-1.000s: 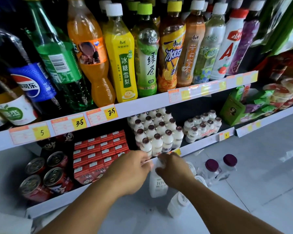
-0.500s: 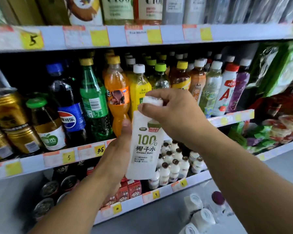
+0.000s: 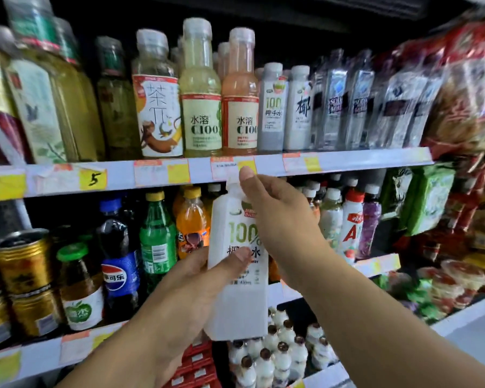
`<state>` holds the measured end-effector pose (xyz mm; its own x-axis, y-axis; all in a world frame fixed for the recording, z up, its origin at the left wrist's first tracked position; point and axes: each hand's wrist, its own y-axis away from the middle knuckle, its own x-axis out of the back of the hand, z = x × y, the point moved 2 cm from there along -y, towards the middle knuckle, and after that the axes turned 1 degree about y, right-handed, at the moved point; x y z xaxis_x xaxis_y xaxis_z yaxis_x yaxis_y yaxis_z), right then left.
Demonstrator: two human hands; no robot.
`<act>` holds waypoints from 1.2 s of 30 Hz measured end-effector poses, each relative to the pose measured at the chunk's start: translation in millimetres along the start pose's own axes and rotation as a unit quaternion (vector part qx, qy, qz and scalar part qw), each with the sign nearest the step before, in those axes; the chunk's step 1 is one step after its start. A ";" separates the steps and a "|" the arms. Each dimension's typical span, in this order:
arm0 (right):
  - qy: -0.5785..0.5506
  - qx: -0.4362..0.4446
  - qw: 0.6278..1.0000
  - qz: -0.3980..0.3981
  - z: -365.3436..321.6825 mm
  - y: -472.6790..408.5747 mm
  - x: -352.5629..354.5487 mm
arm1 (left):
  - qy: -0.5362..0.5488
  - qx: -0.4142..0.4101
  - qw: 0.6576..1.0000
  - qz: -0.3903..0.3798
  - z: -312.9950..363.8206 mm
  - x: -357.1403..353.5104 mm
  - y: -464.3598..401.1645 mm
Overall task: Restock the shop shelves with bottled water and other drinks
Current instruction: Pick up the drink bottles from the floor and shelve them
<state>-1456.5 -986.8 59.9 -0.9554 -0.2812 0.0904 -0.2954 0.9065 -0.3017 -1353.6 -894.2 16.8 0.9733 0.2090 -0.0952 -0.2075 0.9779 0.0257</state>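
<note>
Bottle in hand: a white coconut water bottle (image 3: 237, 275) is held upright in front of the shelves, its cap just under the edge of the upper shelf (image 3: 347, 161).
Left hand: the left hand (image 3: 191, 278) grips the bottle low at its side, thumb across the label.
Right hand: the right hand (image 3: 277, 217) holds the bottle at the shoulder and neck, fingers curled round it, thumb pointing up near a yellow price tag (image 3: 247, 166).
Likely place: on the upper shelf stands the same kind of white bottle (image 3: 272, 107), between a pink juice bottle (image 3: 240, 91) and another white bottle (image 3: 298, 107). I judge this row is the goal.
Done: the middle shelf with the cola bottle (image 3: 118, 261) and green soda bottle (image 3: 156, 242) looks well filled, also the small milk drink bottles (image 3: 275, 351) below.
Left to do: this bottle is not yet on the shelf; it must be lifted over the edge and put behind its twin. How many more drinks wait, I cannot tell.
</note>
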 end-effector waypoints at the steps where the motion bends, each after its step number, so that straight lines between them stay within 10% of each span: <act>1: -0.022 -0.010 1.000 -0.003 2.1 0.2 -1.3 | 0.004 -0.005 1.000 -0.002 2.6 -0.8 0.7; 12: -0.117 -0.029 0.993 -0.021 -10.8 1.1 5.4 | -0.021 -0.062 0.998 0.009 31.9 -12.7 -10.7; 36: 0.094 0.024 0.995 -0.018 -109.7 -133.8 134.2 | -0.150 -0.146 0.972 0.105 169.5 -130.9 -140.3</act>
<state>-1545.5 -1111.3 216.5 -0.9294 -0.2449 0.2761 -0.3328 0.8796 -0.3401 -1435.2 -1059.6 194.3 0.8823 0.4358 0.1775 -0.3811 0.8831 -0.2738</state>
